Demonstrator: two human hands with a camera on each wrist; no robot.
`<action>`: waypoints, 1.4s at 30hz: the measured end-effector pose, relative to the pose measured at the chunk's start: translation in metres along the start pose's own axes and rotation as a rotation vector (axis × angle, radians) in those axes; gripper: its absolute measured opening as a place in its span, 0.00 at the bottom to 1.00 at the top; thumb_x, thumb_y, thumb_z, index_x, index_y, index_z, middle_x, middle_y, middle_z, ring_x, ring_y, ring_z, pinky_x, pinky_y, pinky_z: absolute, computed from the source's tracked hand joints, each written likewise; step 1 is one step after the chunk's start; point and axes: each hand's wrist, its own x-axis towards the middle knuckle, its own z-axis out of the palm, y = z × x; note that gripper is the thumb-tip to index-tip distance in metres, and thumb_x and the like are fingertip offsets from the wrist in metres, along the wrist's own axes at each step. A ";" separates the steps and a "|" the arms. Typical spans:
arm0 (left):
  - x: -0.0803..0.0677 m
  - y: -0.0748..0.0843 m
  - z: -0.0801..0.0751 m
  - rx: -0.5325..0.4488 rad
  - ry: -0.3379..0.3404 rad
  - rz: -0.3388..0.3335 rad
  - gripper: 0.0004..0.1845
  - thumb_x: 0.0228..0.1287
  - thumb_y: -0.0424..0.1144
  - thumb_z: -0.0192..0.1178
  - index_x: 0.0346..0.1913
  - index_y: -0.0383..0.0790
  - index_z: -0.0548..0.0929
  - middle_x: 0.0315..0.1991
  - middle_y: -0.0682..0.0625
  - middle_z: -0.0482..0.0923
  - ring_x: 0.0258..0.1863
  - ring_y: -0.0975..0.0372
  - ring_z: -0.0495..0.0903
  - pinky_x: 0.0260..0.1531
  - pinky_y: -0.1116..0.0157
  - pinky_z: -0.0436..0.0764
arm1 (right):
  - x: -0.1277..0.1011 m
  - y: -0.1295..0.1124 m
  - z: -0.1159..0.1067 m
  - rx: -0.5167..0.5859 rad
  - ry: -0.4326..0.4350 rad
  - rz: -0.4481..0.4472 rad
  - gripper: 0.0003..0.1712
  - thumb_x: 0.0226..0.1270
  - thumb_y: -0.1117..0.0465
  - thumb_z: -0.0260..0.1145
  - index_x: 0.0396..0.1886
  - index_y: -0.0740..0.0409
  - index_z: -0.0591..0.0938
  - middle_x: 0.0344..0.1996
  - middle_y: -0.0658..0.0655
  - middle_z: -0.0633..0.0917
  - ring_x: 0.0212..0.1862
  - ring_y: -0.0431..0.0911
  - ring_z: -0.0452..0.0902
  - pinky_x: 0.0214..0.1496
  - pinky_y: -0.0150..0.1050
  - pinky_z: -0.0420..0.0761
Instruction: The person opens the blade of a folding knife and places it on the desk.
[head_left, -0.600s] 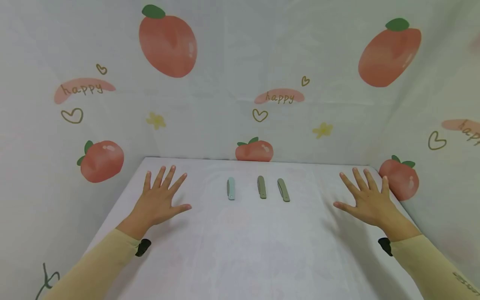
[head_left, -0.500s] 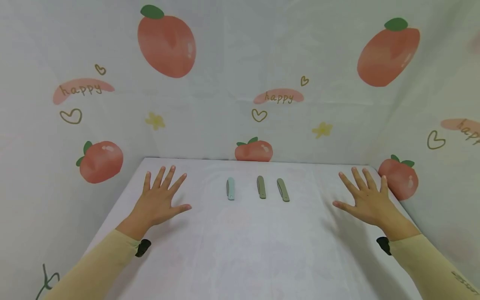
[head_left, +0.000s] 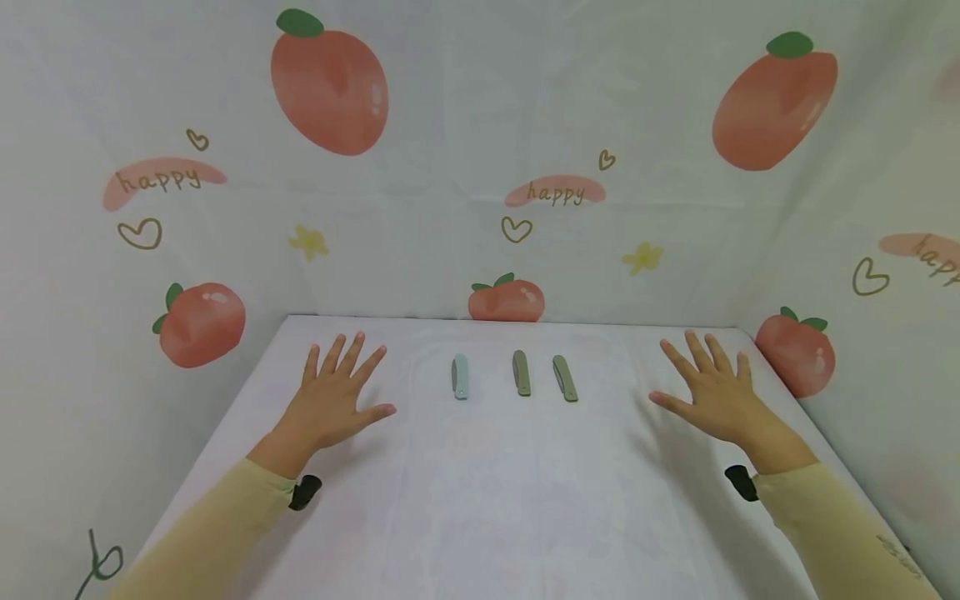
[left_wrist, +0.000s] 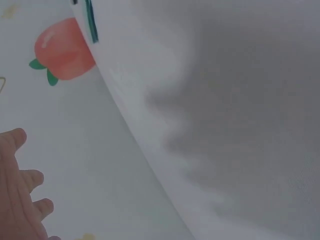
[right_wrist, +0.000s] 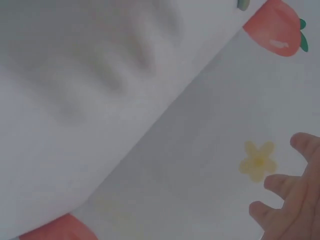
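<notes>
Three folded pocket knives lie in a loose row toward the far side of the white table (head_left: pixel 487 500). The left one is a light blue folding knife (head_left: pixel 461 377); to its right are a green folding knife (head_left: pixel 522 373) and a second, slightly tilted green folding knife (head_left: pixel 566 379). My left hand (head_left: pixel 322 408) is spread with straight fingers left of the blue knife, touching none of them. On the other side my right hand (head_left: pixel 716 400) is likewise spread and holds nothing. Both hands cast shadows and appear raised above the tabletop. In the left wrist view, only fingertips (left_wrist: pixel 32 180) show at the edge.
Behind and beside the table hangs a white curtain (head_left: pixel 420 208) printed with peaches, hearts and the word "happy". The table's back edge (head_left: pixel 637 326) meets this curtain. Dark wrist pieces (head_left: pixel 305 492) show at both sleeve cuffs.
Both hands have moved slightly inward, the left toward the right and the right toward the left. The knives have stayed on the table; the head view has shifted a little.
</notes>
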 end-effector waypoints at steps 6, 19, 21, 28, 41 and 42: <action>0.005 0.013 0.004 -0.060 0.001 0.001 0.48 0.67 0.72 0.49 0.80 0.48 0.53 0.80 0.36 0.41 0.77 0.38 0.38 0.69 0.36 0.32 | 0.008 -0.009 0.002 0.034 0.013 -0.013 0.50 0.70 0.31 0.56 0.80 0.52 0.52 0.77 0.73 0.45 0.76 0.72 0.33 0.65 0.78 0.32; 0.019 0.049 0.012 -0.163 -0.008 0.040 0.46 0.67 0.71 0.50 0.80 0.48 0.55 0.79 0.37 0.48 0.77 0.39 0.45 0.70 0.37 0.39 | 0.030 -0.030 0.008 0.145 0.047 -0.084 0.43 0.72 0.40 0.61 0.76 0.60 0.61 0.74 0.77 0.54 0.73 0.76 0.43 0.64 0.77 0.50; 0.021 0.053 0.014 -0.175 0.001 0.051 0.46 0.68 0.70 0.50 0.79 0.47 0.55 0.79 0.37 0.50 0.77 0.40 0.47 0.71 0.37 0.41 | 0.033 -0.032 0.008 0.163 0.044 -0.087 0.43 0.73 0.41 0.61 0.76 0.60 0.61 0.74 0.76 0.54 0.73 0.75 0.44 0.64 0.77 0.51; 0.028 0.067 0.013 -0.229 0.033 0.105 0.44 0.69 0.68 0.51 0.78 0.44 0.59 0.77 0.37 0.55 0.75 0.41 0.54 0.71 0.40 0.48 | 0.044 -0.036 0.013 0.227 0.044 -0.110 0.39 0.74 0.46 0.62 0.74 0.63 0.64 0.72 0.76 0.58 0.71 0.75 0.49 0.64 0.74 0.57; 0.047 0.091 0.017 -0.295 0.057 0.154 0.37 0.72 0.62 0.53 0.73 0.39 0.66 0.71 0.39 0.66 0.71 0.46 0.63 0.69 0.47 0.61 | 0.071 -0.049 0.021 0.286 0.038 -0.146 0.29 0.75 0.51 0.62 0.67 0.65 0.73 0.62 0.71 0.73 0.63 0.67 0.67 0.64 0.64 0.66; 0.048 0.093 0.017 -0.299 0.059 0.157 0.36 0.73 0.61 0.53 0.73 0.39 0.67 0.71 0.39 0.67 0.71 0.47 0.64 0.69 0.48 0.62 | 0.073 -0.050 0.022 0.289 0.039 -0.147 0.29 0.75 0.52 0.62 0.67 0.64 0.73 0.61 0.71 0.74 0.62 0.66 0.69 0.63 0.63 0.68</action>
